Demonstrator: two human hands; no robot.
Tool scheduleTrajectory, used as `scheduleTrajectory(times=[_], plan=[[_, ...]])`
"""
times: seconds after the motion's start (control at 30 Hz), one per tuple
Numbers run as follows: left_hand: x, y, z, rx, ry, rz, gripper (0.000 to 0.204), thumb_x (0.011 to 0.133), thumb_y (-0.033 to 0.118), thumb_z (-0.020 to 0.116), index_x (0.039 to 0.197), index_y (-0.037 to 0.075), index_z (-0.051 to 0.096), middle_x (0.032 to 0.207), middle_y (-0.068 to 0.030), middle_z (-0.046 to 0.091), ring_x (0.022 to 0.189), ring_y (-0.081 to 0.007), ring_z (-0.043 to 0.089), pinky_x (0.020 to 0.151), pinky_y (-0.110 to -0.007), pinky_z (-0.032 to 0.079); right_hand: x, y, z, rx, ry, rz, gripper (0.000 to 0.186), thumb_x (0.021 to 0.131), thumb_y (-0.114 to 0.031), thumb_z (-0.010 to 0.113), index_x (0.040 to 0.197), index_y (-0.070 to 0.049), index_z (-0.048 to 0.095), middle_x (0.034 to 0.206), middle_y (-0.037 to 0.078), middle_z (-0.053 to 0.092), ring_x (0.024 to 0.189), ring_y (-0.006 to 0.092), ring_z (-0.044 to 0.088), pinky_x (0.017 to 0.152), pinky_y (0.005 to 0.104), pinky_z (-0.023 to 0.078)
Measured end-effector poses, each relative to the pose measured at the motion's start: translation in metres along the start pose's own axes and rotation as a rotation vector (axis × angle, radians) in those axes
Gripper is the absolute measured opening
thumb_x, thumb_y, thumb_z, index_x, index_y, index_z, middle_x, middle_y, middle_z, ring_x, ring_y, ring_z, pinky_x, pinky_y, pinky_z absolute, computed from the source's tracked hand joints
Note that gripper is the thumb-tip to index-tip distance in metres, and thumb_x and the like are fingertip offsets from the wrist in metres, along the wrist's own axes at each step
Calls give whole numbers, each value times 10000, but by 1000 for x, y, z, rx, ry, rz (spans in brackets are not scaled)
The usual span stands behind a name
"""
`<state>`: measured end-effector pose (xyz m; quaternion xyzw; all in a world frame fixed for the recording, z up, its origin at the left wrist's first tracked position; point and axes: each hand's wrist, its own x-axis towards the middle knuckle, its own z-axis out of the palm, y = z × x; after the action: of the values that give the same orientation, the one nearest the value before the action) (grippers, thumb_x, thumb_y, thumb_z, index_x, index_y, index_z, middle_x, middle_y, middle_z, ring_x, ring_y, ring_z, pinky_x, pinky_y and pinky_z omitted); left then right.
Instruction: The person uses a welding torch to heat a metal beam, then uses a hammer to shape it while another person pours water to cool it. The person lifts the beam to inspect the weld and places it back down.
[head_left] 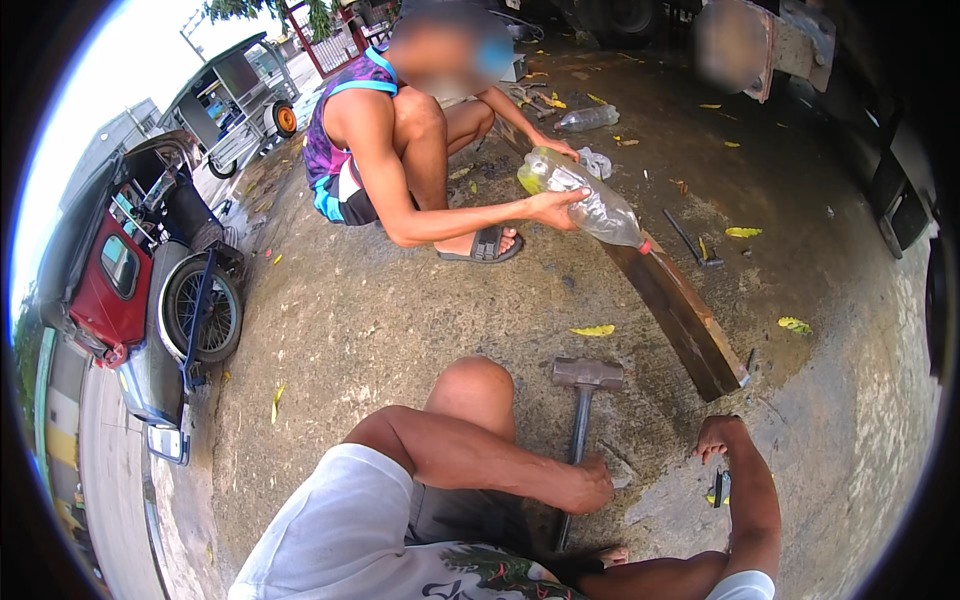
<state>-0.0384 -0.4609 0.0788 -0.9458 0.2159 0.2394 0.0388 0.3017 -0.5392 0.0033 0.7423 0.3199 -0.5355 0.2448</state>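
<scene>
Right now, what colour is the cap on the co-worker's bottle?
The cap is red; best seen in the head view.

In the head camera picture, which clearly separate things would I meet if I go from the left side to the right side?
Red vehicle panel, spoked wheel, orange-hubbed wheel, co-worker's dark sandal, sledgehammer, the wearer's right hand, spotted leaf.

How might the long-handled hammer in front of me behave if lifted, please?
The hammer would probably feel head-heavy, since its thick, metal-looking head sits at one end of a slim handle. It should stay stiff, as that handle looks straight and rigid.
</scene>
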Motion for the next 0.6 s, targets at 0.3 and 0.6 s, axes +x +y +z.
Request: scheduleTrajectory(times=[0.3, 0.6], plan=[[0, 1, 10, -1, 52, -7, 144, 751, 181, 696, 826, 81, 769, 885, -86, 740, 878, -265, 695, 710, -456, 491, 6, -1, 1, -46, -1, -16, 281, 841, -373, 765, 944, -113, 785, 872, -35, 757, 730, 97, 576, 594, 286, 476], [-11, -10, 14, -136, 179, -14, 123, 745, 185, 682, 784, 90, 750, 847, -99, 708, 894, -267, 636, 780, -444, 459, 31, 3, 7, 8, -77, 16, 376, 901, -395, 693, 991, -31, 720, 952, 81, 761, 858, 185, 707, 750, 391, 537]])
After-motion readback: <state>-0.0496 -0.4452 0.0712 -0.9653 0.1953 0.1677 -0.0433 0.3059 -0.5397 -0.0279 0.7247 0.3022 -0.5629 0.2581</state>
